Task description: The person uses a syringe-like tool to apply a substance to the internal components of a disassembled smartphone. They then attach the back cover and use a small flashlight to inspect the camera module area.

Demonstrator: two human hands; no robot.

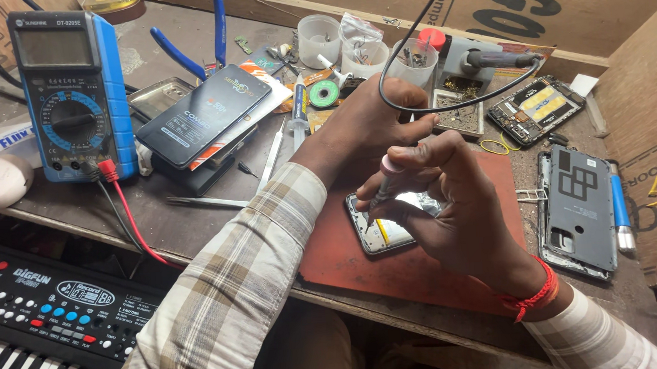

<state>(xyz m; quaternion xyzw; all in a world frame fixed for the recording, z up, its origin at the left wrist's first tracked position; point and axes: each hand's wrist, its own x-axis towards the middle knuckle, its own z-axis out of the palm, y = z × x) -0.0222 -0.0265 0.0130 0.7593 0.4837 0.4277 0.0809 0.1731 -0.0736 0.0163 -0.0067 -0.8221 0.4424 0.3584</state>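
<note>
An opened phone (378, 231) lies on a red-brown work mat (396, 268) near the bench's front edge. My right hand (453, 206) is closed around a thin screwdriver (384, 180) with a pink cap, its tip down on the phone's inner frame. My left hand (367, 124) reaches over from the left and rests on the far end of the phone, mostly hidden behind my right hand. A red thread bracelet circles my right wrist.
A blue multimeter (71, 91) with red and black leads stands at left, beside a boxed phone (204, 112). A grey back cover (580, 205) and another open phone (535, 108) lie at right. Soldering iron stand (481, 58), plastic cups, tweezers (206, 202), blue pliers behind. A keyboard (45, 320) sits below.
</note>
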